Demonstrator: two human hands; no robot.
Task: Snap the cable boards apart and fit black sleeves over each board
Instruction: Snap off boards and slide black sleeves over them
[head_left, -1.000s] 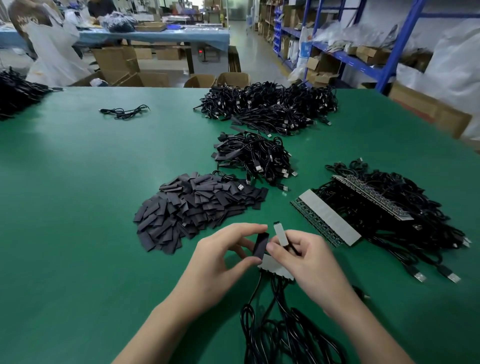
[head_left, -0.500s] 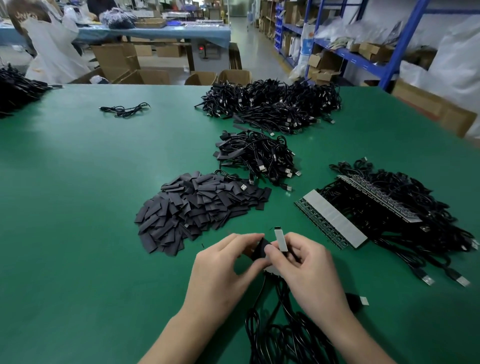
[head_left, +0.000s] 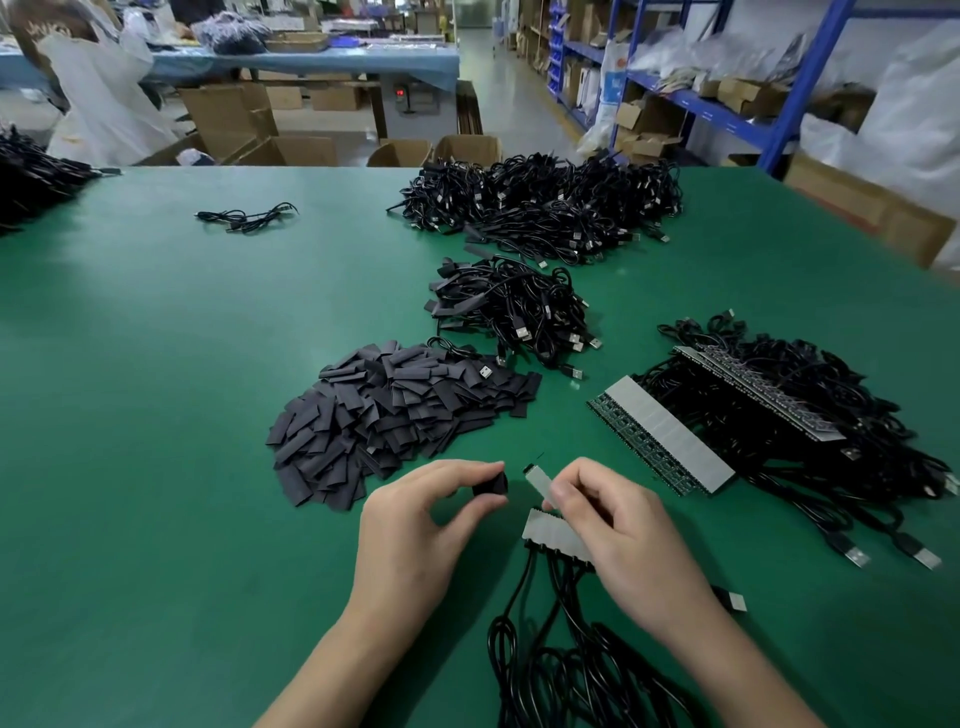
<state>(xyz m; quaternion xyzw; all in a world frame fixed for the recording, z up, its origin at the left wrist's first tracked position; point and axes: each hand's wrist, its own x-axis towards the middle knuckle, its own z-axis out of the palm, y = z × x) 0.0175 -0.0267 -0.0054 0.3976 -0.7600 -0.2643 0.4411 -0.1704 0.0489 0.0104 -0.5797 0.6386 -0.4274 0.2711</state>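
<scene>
My left hand (head_left: 415, 525) pinches a black sleeve (head_left: 492, 486) between thumb and fingertips, its opening turned to the right. My right hand (head_left: 618, 530) pinches a single small board (head_left: 537, 479) with a pale grey face, tilted up and to the left. A small gap separates sleeve and board. Under my right hand lies a short strip of joined boards (head_left: 553, 535), with black cables (head_left: 561, 670) running toward me. A heap of loose black sleeves (head_left: 395, 415) lies just beyond my left hand.
Two long board panels (head_left: 665, 436) rest on a tangle of cables at the right. Piles of sleeved cables (head_left: 514, 306) and other USB cables (head_left: 545, 208) lie farther back. A lone cable (head_left: 247, 218) and another dark pile (head_left: 31, 176) are at the far left. The green table (head_left: 156, 415) spreads leftward.
The sleeve and the single board were touching half a second ago; now my hands have drawn slightly apart, leaving a gap between them.
</scene>
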